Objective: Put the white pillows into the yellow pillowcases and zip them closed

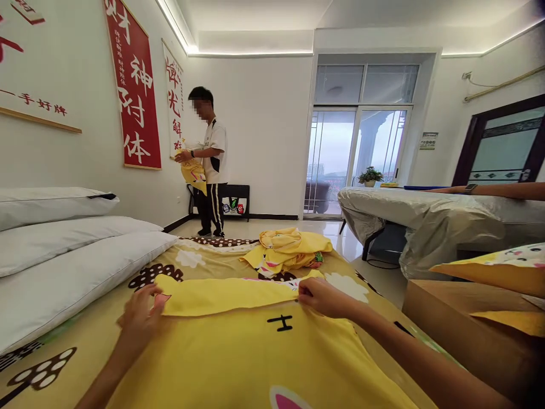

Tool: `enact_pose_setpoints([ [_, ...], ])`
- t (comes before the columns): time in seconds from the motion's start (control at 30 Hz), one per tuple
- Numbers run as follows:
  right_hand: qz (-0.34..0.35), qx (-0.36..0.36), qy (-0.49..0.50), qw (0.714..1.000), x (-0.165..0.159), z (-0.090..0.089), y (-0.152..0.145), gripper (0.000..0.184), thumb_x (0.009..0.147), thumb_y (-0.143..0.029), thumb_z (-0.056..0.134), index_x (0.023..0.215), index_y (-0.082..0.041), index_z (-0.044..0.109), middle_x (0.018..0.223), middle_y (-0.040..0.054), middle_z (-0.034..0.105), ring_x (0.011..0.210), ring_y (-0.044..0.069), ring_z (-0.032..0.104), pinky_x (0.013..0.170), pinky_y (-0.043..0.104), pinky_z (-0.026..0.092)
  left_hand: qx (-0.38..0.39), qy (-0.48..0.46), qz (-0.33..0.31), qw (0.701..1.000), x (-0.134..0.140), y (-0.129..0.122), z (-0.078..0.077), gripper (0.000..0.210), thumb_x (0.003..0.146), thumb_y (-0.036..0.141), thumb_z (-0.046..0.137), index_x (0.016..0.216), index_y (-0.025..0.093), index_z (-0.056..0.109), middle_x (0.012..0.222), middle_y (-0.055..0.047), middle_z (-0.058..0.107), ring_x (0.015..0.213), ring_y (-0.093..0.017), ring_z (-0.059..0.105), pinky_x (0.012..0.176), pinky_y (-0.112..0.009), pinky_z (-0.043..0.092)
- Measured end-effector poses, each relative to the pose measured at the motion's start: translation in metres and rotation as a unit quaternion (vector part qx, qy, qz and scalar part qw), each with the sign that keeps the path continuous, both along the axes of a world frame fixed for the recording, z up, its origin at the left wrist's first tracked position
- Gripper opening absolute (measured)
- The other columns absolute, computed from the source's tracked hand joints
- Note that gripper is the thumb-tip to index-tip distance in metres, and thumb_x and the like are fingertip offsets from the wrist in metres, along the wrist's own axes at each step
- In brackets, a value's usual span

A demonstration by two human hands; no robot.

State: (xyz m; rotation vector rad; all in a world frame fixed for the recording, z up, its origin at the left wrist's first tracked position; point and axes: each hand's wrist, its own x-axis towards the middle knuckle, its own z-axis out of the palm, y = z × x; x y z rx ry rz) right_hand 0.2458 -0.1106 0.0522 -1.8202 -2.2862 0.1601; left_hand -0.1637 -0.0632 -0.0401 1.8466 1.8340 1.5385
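A yellow pillowcase (238, 352) with a printed black letter and part of a pink-and-white shape lies spread before me on the patterned bed cover (189, 257). Its far edge is folded over in a strip. My left hand (142, 312) pinches the left end of that strip, where a small pink print shows. At the right end, my right hand (321, 296) is closed on the fabric, beside a white printed animal face. Just beyond the strip sits a crumpled heap of yellow printed cloth (285, 253). The near part of the pillowcase runs out of view.
White pillows (85, 278) are stacked on the left. A cardboard box (451, 324) with yellow cloth on it stands at right. Behind it, a plastic-covered table (426, 207) has another person's arm (502, 191) over it. A co-worker (215, 142) stands ahead, holding yellow cloth.
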Motion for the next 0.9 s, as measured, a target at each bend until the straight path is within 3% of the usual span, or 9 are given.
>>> enact_pose_setpoints([
  [0.07, 0.006, 0.01, 0.018, 1.0, 0.002, -0.006, 0.005, 0.014, 0.08, -0.015, 0.052, 0.067, -0.017, 0.058, 0.071, 0.0024, 0.061, 0.068, 0.013, 0.049, 0.058, 0.023, 0.029, 0.082, 0.083, -0.091, 0.989, 0.058, -0.014, 0.021, 0.038, 0.082, 0.047, 0.044, 0.103, 0.02, 0.057, 0.115, -0.012, 0.061, 0.114, -0.028, 0.052, 0.099, -0.046, 0.04],
  [0.17, 0.021, 0.017, 0.039, 0.999, 0.005, -0.011, 0.012, 0.013, 0.079, -0.017, 0.054, 0.066, -0.017, 0.058, 0.069, 0.0019, 0.06, 0.067, 0.013, 0.049, 0.058, 0.023, 0.029, 0.06, 0.233, -0.251, 0.938, 0.153, -0.03, 0.045, 0.033, 0.088, 0.029, 0.043, 0.117, 0.019, 0.053, 0.121, -0.01, 0.06, 0.117, -0.024, 0.051, 0.103, -0.042, 0.037],
  [0.23, 0.03, 0.015, 0.049, 0.998, 0.009, -0.013, 0.015, 0.015, 0.079, -0.018, 0.054, 0.065, -0.017, 0.058, 0.065, 0.0007, 0.06, 0.063, 0.012, 0.048, 0.057, 0.023, 0.029, 0.017, 0.307, -0.281, 0.909, 0.206, -0.029, 0.051, 0.035, 0.089, 0.024, 0.042, 0.121, 0.015, 0.052, 0.123, -0.013, 0.058, 0.117, -0.025, 0.05, 0.102, -0.043, 0.036],
  [0.33, 0.033, 0.02, 0.056, 0.998, 0.016, -0.018, 0.012, 0.015, 0.079, -0.017, 0.053, 0.066, -0.016, 0.059, 0.062, -0.0002, 0.059, 0.06, 0.011, 0.047, 0.056, 0.022, 0.029, -0.014, 0.347, -0.295, 0.89, 0.255, -0.016, 0.047, 0.026, 0.091, 0.021, 0.038, 0.103, 0.012, 0.059, 0.11, -0.014, 0.062, 0.105, -0.024, 0.056, 0.092, -0.039, 0.043],
  [0.47, 0.023, 0.041, 0.057, 0.997, 0.026, -0.03, 0.006, 0.014, 0.08, -0.018, 0.053, 0.068, -0.015, 0.06, 0.064, 0.0001, 0.06, 0.06, 0.011, 0.046, 0.054, 0.022, 0.028, -0.006, 0.337, -0.32, 0.885, 0.27, -0.005, 0.035, 0.029, 0.095, 0.018, 0.03, 0.09, 0.015, 0.058, 0.095, -0.009, 0.064, 0.088, -0.018, 0.059, 0.078, -0.03, 0.047],
  [0.6, 0.018, 0.059, 0.053, 0.997, 0.032, -0.04, 0.006, 0.015, 0.082, -0.02, 0.052, 0.07, -0.016, 0.061, 0.067, 0.0003, 0.061, 0.062, 0.011, 0.047, 0.056, 0.023, 0.028, 0.025, 0.349, -0.335, 0.875, 0.261, -0.012, 0.029, 0.017, 0.093, 0.023, 0.04, 0.099, 0.018, 0.054, 0.103, -0.006, 0.061, 0.096, -0.018, 0.055, 0.085, -0.028, 0.045],
  [0.77, -0.006, 0.061, 0.02, 0.998, 0.049, -0.048, 0.006, 0.014, 0.082, -0.021, 0.051, 0.074, -0.016, 0.062, 0.075, 0.0026, 0.065, 0.07, 0.013, 0.052, 0.059, 0.023, 0.03, -0.016, 0.425, -0.286, 0.859, 0.26, -0.01, 0.024, 0.028, 0.096, 0.019, 0.026, 0.094, 0.018, 0.054, 0.102, -0.009, 0.062, 0.094, -0.02, 0.058, 0.08, -0.03, 0.046],
  [0.9, -0.057, 0.05, -0.041, 0.996, 0.068, -0.055, -0.004, 0.017, 0.086, -0.023, 0.048, 0.083, -0.015, 0.064, 0.085, 0.0079, 0.068, 0.08, 0.019, 0.059, 0.063, 0.026, 0.034, -0.044, 0.443, -0.264, 0.856, 0.265, 0.0, 0.021, 0.024, 0.093, 0.013, 0.03, 0.102, 0.016, 0.051, 0.1, -0.012, 0.065, 0.091, -0.024, 0.062, 0.075, -0.032, 0.047],
])
